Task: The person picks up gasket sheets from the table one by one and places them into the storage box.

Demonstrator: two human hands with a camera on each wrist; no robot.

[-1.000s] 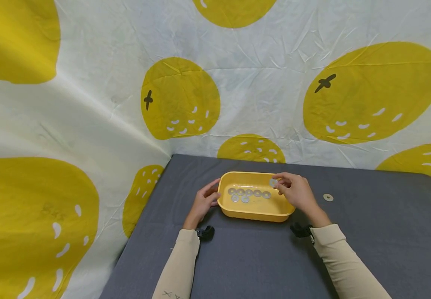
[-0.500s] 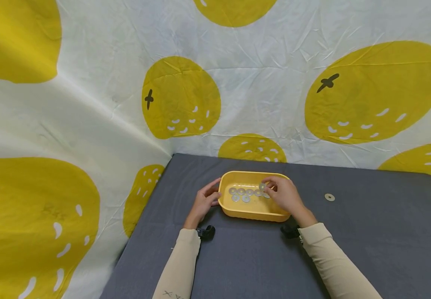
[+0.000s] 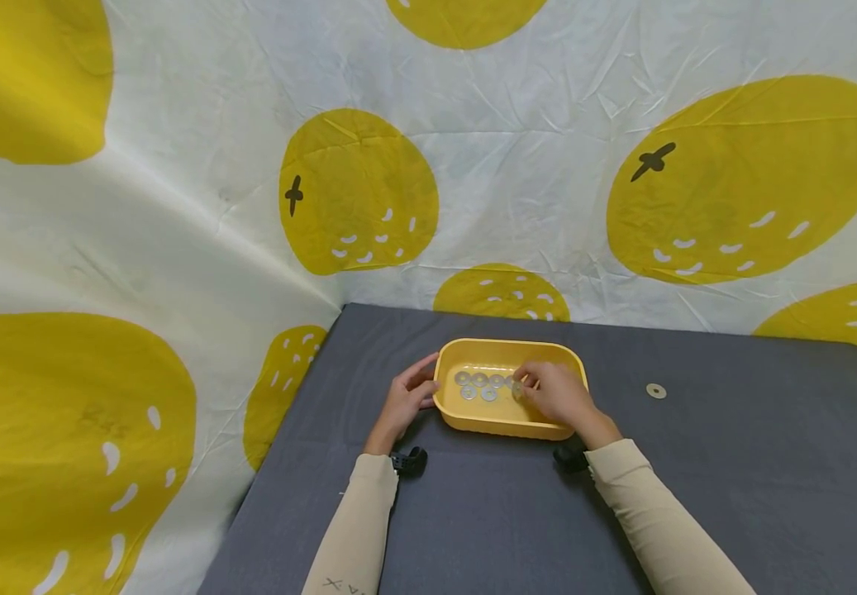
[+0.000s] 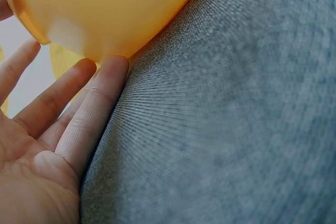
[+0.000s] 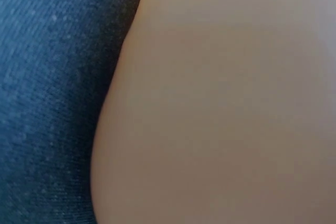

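On the dark cloth stands a yellow plastic tray (image 3: 502, 428) with several flat round metal washers (image 3: 479, 379) lying inside in two rows. My left hand (image 3: 403, 402) rests at the tray's left end; in the left wrist view its nearly straight fingers (image 4: 86, 121) touch the outer wall. My right hand (image 3: 558, 394) reaches over the tray's right half, pinching one washer (image 3: 518, 391) between thumb and fingers, low over the tray floor beside the others. The right wrist view holds a blurred tan surface, with neither the fingers nor the pinched washer visible.
A single loose washer (image 3: 655, 391) lies on the grey table cloth (image 3: 726, 446) right of the tray. White fabric with yellow fruit prints (image 3: 517, 207) hangs behind the table and along its left side. Black wrist cameras (image 3: 411, 463) sit under both wrists.
My right hand has moved left and lower into the tray, carrying the pinched washer down towards the other washers. The left hand and the tray stay in place.
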